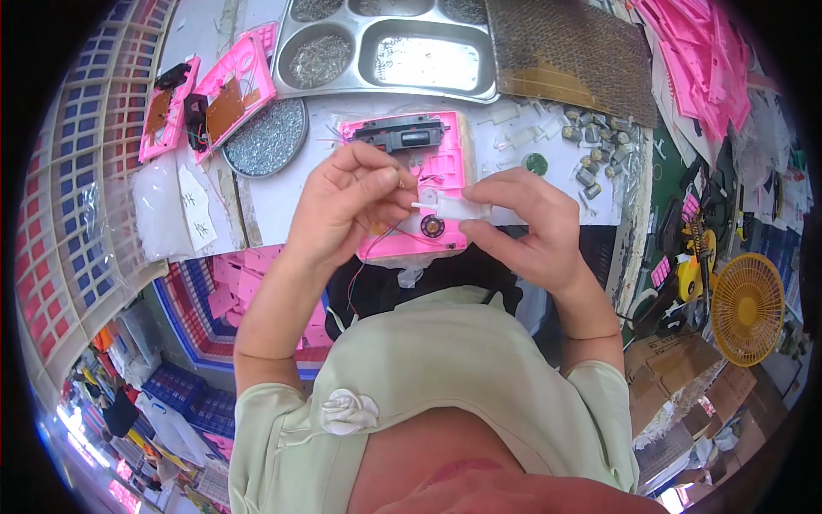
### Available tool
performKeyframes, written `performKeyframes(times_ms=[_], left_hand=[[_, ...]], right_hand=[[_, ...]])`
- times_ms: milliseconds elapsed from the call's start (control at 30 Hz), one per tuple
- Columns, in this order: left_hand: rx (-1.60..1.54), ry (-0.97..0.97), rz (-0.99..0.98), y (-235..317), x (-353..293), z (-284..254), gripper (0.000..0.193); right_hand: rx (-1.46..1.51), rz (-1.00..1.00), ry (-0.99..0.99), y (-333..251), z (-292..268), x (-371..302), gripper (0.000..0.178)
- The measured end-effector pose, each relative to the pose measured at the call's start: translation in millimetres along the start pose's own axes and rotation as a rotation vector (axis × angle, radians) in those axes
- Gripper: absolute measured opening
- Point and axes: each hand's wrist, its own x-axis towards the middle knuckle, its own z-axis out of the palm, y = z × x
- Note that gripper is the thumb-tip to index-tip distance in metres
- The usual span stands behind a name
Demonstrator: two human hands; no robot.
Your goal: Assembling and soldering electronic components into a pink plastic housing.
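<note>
My right hand (533, 224) pinches a small white plastic piece with a narrow tip (454, 206) between thumb and fingers. The tip points left toward my left hand (360, 199), whose thumb and forefinger are pressed together. Whatever those fingers hold is too small to make out. Below both hands lies a pink plastic housing (444, 167) on a pale pad. A black module (401, 135) sits along its far end, and a round black speaker-like part (432, 225) is near its front. Thin wires (370, 250) trail from the housing's near left side.
A metal compartment tray (368, 92) with small metal parts stands behind the housing, beside a round dish of screws (267, 141). Pink housings with boards (235, 94) lean at left. Small motors (591, 154) and white pieces (522, 135) lie right. A yellow fan (747, 308) is farther right.
</note>
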Motion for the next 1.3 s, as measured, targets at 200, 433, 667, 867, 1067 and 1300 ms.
performKeyframes(times_ms=[200, 433, 667, 867, 1067, 1300], left_hand=[[-0.071, -0.006, 0.037, -31.6, -19.8, -4.4, 0.009], [0.572, -0.053, 0.044, -27.4, -46.0, 7.8, 0.016], [1.508, 0.081, 0.605, -24.7, 1.0, 9.6, 0.015], [1.878, 0.116, 0.641, -31.9, 18.9, 23.1, 0.015], [1.845, 0.108, 0.648, -35.6, 16.9, 23.6, 0.014], [1.740, 0.061, 0.688, -32.3, 22.2, 35.8, 0.013]], right_hand=[[-0.185, -0.075, -0.015, -1.7, 17.9, -14.2, 0.038], [0.024, 0.162, -0.082, 6.0, 12.5, -57.8, 0.034], [0.040, 0.248, 0.030, 31.6, -4.1, -55.6, 0.032], [-0.007, 0.194, 0.087, 30.9, -16.2, -49.1, 0.026], [0.015, 0.164, 0.122, 38.4, -20.5, -56.7, 0.027], [0.020, 0.183, 0.146, 42.5, -26.3, -57.9, 0.027]])
